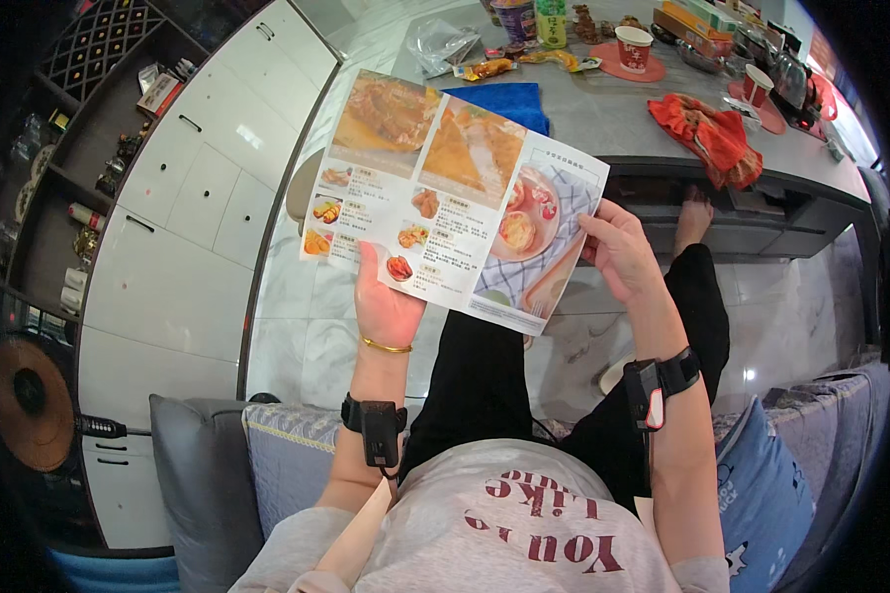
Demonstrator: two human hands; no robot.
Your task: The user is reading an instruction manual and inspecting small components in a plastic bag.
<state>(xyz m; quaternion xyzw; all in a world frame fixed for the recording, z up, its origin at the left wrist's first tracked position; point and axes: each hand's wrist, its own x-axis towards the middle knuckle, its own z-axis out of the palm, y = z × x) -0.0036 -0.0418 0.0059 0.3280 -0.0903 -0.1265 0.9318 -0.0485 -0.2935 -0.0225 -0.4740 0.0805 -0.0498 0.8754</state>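
Note:
A folded paper leaflet with food photos and blocks of print is spread out over my lap. My left hand supports its lower left edge, thumb on the printed side and the other fingers hidden beneath. At the right edge, my right hand pinches the paper between thumb and fingers. The panel nearest my right hand shows a photo of a pink plate on a checked cloth. A gold bracelet circles my left wrist, and a black strapped device sits on each forearm.
A grey coffee table stands ahead, holding a blue cloth, a red cloth, paper cups, snack packets and a kettle. White cabinets and a fan are on the left. Cushions lie on the sofa.

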